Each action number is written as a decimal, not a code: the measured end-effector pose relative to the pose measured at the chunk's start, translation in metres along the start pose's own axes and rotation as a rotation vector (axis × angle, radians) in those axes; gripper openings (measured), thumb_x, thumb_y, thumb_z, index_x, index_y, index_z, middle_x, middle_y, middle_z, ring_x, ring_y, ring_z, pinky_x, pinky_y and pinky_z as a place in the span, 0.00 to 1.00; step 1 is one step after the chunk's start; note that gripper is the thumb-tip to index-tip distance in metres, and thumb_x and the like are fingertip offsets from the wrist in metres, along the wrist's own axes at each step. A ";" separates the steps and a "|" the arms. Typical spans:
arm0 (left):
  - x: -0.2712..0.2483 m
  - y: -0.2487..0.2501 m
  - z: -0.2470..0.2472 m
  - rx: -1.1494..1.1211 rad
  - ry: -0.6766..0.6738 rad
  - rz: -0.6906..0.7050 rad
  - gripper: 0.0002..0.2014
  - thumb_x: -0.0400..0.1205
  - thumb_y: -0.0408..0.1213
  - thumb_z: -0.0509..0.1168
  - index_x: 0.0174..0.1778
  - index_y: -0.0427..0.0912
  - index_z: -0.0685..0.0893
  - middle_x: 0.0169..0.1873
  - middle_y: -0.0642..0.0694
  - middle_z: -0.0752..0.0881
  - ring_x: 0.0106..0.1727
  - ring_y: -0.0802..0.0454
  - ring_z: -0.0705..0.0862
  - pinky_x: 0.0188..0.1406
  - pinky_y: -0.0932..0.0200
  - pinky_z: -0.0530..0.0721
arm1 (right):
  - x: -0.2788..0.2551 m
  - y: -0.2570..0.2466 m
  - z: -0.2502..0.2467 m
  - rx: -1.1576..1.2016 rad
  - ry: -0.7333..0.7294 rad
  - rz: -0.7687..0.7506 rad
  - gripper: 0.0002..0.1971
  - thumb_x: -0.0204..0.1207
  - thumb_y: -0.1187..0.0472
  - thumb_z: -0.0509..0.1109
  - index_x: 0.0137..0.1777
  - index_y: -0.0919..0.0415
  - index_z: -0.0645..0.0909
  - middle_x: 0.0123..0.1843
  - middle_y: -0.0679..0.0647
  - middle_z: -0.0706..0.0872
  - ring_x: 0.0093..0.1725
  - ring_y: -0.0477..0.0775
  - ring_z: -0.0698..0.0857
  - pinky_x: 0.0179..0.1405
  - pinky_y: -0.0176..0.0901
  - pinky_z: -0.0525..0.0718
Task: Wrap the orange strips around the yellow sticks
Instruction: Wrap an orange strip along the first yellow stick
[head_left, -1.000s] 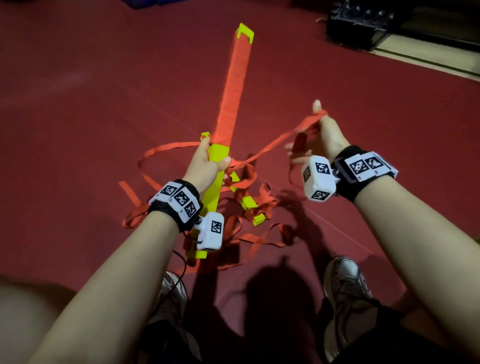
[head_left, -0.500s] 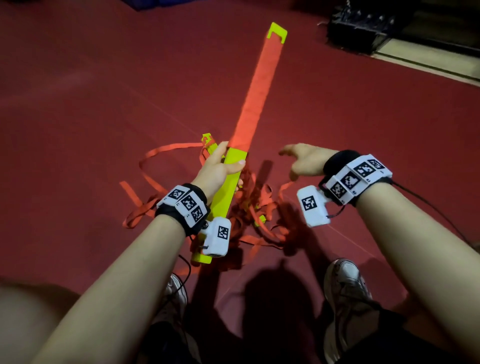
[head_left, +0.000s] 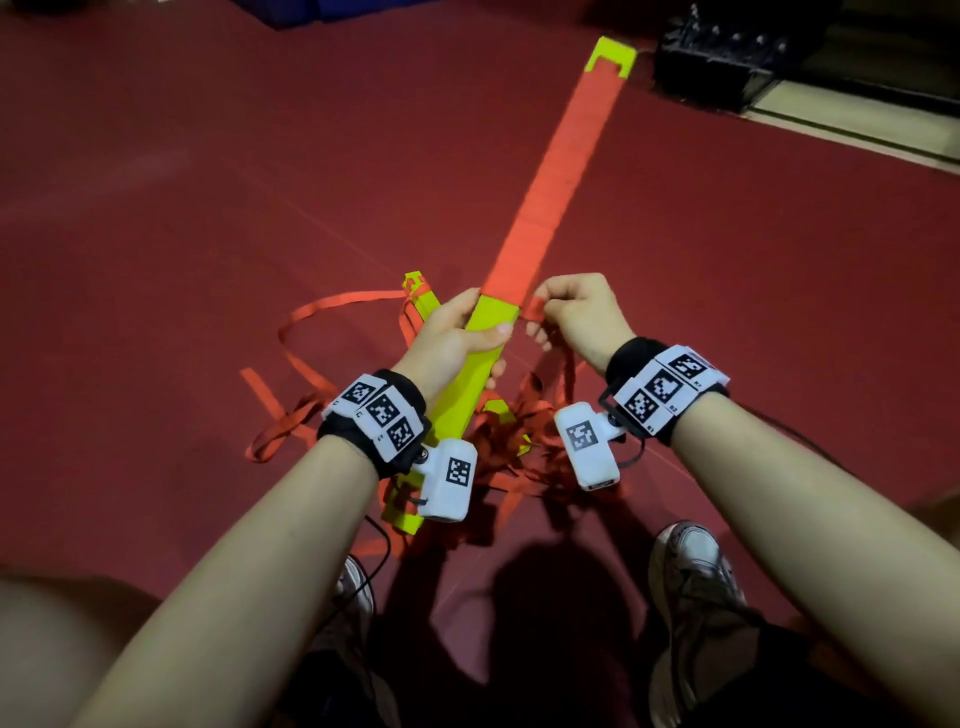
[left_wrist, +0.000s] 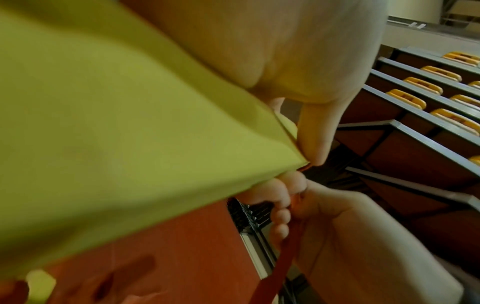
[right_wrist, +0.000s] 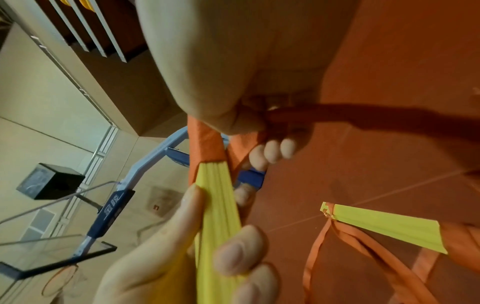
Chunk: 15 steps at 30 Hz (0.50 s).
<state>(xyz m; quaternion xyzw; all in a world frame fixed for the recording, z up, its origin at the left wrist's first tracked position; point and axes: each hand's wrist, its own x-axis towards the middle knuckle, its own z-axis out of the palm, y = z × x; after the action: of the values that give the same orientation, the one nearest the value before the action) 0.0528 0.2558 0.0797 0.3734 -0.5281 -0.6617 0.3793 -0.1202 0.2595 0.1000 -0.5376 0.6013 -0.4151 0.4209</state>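
Observation:
A long yellow stick (head_left: 485, 358) points away from me, its far part wound in orange strip (head_left: 556, 171) up to the bare yellow tip (head_left: 612, 54). My left hand (head_left: 457, 340) grips the stick's bare part just below the wrapped section; the stick (left_wrist: 103, 123) fills the left wrist view. My right hand (head_left: 576, 312) pinches the loose orange strip (head_left: 532, 312) right beside the stick at the wrap's edge; the strip (right_wrist: 207, 142) shows under the thumb in the right wrist view. A second yellow stick (head_left: 423, 299) lies on the floor behind my left hand, also as stick (right_wrist: 384, 226).
A tangle of loose orange strips (head_left: 311, 395) spreads over the red floor (head_left: 208, 208) under my wrists. A black box (head_left: 727, 62) stands at the back right. My shoes (head_left: 696, 582) are at the bottom.
The stick has swung so its far tip points more to the right. My right hand came down from a raised position and moved left to the stick, now pinching the strip beside it.

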 end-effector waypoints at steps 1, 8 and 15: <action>0.000 0.000 -0.001 0.001 0.024 0.003 0.09 0.79 0.30 0.71 0.54 0.38 0.80 0.36 0.44 0.86 0.27 0.45 0.80 0.25 0.57 0.78 | 0.000 0.002 0.000 -0.061 0.022 -0.002 0.18 0.68 0.81 0.54 0.32 0.63 0.82 0.26 0.58 0.85 0.21 0.49 0.80 0.24 0.39 0.81; 0.002 -0.001 -0.001 0.086 0.156 0.091 0.08 0.85 0.26 0.68 0.57 0.40 0.81 0.41 0.44 0.89 0.25 0.49 0.81 0.25 0.58 0.81 | -0.012 0.000 -0.004 -0.459 -0.002 -0.036 0.16 0.62 0.76 0.59 0.29 0.56 0.83 0.23 0.53 0.83 0.22 0.49 0.80 0.22 0.36 0.77; 0.002 -0.016 0.005 0.666 0.397 0.252 0.26 0.77 0.33 0.71 0.71 0.56 0.78 0.43 0.50 0.90 0.46 0.43 0.89 0.46 0.52 0.84 | -0.010 -0.012 0.016 -0.296 0.003 -0.056 0.27 0.79 0.43 0.72 0.27 0.62 0.73 0.20 0.53 0.73 0.19 0.49 0.70 0.26 0.44 0.68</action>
<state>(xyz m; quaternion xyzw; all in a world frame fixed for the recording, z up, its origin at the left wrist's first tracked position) 0.0458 0.2585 0.0647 0.5287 -0.6717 -0.3180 0.4101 -0.1006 0.2674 0.1076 -0.6097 0.6413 -0.3344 0.3244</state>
